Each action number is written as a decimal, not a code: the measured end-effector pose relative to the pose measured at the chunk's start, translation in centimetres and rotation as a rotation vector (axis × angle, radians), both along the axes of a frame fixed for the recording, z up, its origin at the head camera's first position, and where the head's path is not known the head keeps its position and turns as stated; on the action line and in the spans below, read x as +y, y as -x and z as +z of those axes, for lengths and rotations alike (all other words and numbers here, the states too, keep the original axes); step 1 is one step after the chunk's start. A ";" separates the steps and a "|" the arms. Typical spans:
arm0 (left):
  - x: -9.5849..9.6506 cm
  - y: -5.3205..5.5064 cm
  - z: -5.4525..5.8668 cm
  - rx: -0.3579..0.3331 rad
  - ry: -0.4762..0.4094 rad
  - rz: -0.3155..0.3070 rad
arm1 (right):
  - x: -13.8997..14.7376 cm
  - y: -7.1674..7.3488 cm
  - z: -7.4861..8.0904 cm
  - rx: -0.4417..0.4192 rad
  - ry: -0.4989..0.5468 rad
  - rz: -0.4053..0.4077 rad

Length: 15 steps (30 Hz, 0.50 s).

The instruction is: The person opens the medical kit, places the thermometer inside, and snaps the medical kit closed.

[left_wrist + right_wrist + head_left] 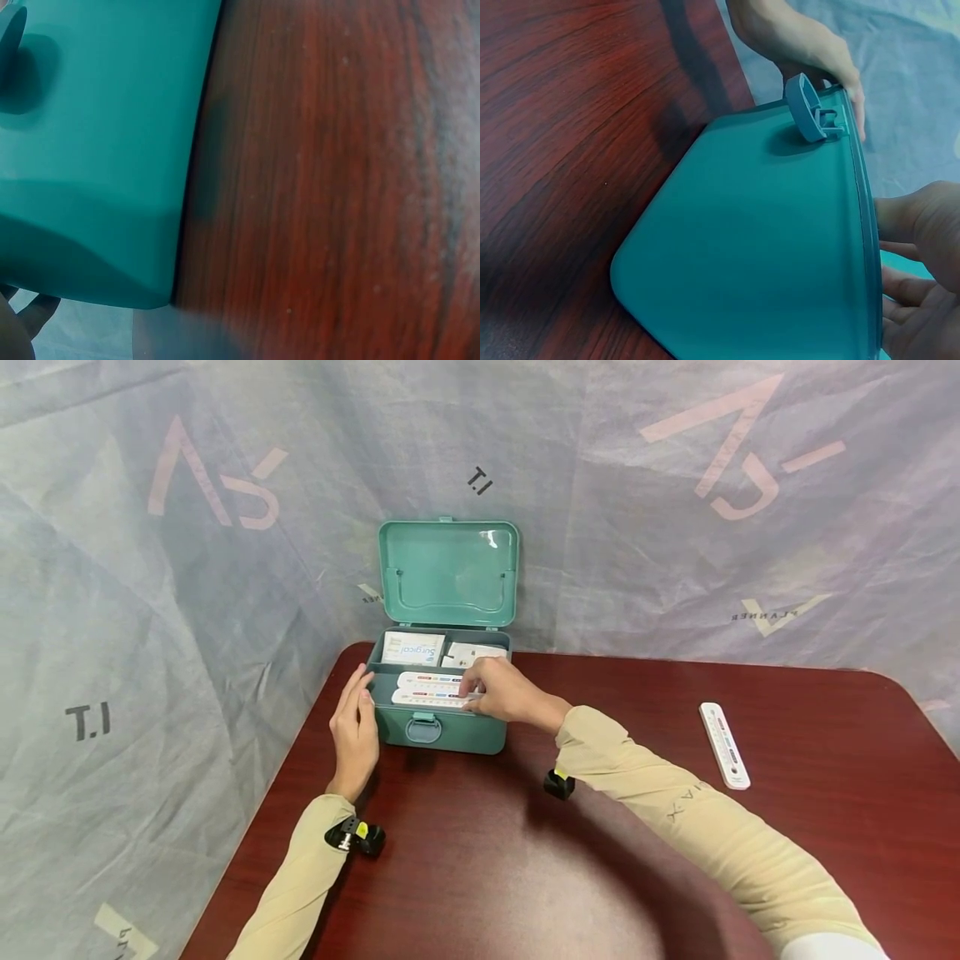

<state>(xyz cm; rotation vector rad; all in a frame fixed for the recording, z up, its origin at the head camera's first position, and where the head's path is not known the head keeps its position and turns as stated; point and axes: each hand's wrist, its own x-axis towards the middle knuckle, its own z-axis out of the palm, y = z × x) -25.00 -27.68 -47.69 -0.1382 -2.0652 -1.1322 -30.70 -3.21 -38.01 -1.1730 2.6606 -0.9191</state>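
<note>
The teal box [442, 733] stands with its lid [450, 572] raised. In its front compartment lie two white strip thermometers with coloured markings, a rear one [415, 680] and a front one [420, 698]. My right hand [506, 689] reaches over the front rim and pinches the front thermometer near its right end; in the right wrist view the box wall [757, 240] hides that grip. Against the box's left side rests my left hand [356, 727], fingers extended. Only a bit of that hand [19, 330] shows in the left wrist view.
Behind a divider, the box holds a white packet [412, 648] printed "Surgical" and another white item [472, 653]. A third thermometer [724, 745] lies on the dark red table [630, 685] at the right. Grey cloth [585, 510] hangs behind and left.
</note>
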 end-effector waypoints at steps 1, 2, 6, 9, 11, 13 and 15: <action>0.0 0.0 0.0 0.001 -0.002 0.002 | 0.0 0.0 0.0 0.004 0.003 0.002; 0.0 0.0 0.0 -0.001 -0.002 0.006 | 0.0 0.1 -0.1 0.005 0.006 0.005; -0.1 0.0 0.0 -0.012 0.005 0.004 | -0.1 0.1 -0.4 0.010 0.012 0.006; -0.2 0.0 0.0 -0.012 0.009 -0.002 | 0.0 0.0 -0.6 0.020 0.022 0.006; -0.1 0.1 0.0 -0.006 0.008 0.001 | 0.1 0.0 -0.7 0.029 0.036 0.012; -0.1 0.1 -0.1 0.000 0.007 0.006 | 0.2 -0.1 -0.7 0.040 0.051 0.021; -0.1 0.0 -0.1 0.006 0.005 0.010 | 0.2 -0.1 -0.7 0.052 0.064 0.029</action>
